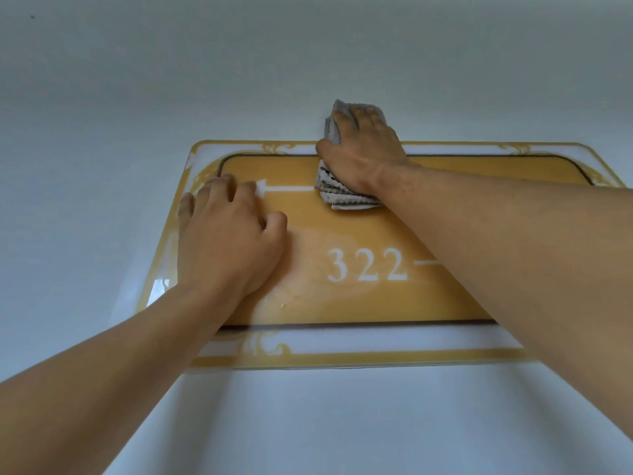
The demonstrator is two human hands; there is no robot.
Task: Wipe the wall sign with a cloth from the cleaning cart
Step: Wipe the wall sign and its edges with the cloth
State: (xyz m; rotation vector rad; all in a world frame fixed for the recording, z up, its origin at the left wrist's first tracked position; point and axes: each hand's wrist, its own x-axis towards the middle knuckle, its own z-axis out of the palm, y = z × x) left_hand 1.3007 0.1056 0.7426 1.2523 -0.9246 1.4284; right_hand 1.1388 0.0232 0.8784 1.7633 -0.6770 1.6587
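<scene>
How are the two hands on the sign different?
The right hand presses a folded grey cloth at the wall sign top edge; the left hand holds nothing. The left hand is lower, at the sign's left side. Both touch the sign.

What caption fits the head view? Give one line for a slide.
Right hand presses a folded grey cloth across the top of the gold-framed "322" wall sign while the left hand steadies it.
</scene>
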